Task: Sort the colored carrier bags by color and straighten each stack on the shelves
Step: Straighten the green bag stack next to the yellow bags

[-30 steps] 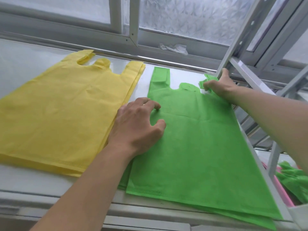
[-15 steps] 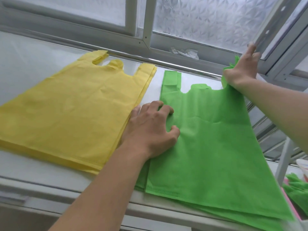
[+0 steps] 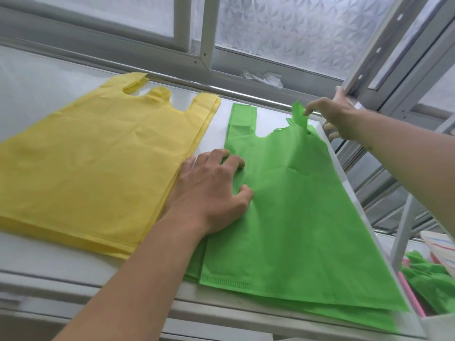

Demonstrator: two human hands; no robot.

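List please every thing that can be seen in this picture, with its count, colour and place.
yellow bag stack: one stack, yellow, left part of the shelf, flat
green bag stack: one stack, green, right part of the shelf, right handle sticking up
shelf: one, white, under both stacks
window frame: one, grey, behind the shelf, patterned glass
crumpled plastic: one piece, whitish, on the window ledge
loose green bags: one heap, green, low at the right edge
left hand: one, resting on the green stack's left side, fingers curled
right hand: one, beside the raised handle; whether it pinches it is unclear
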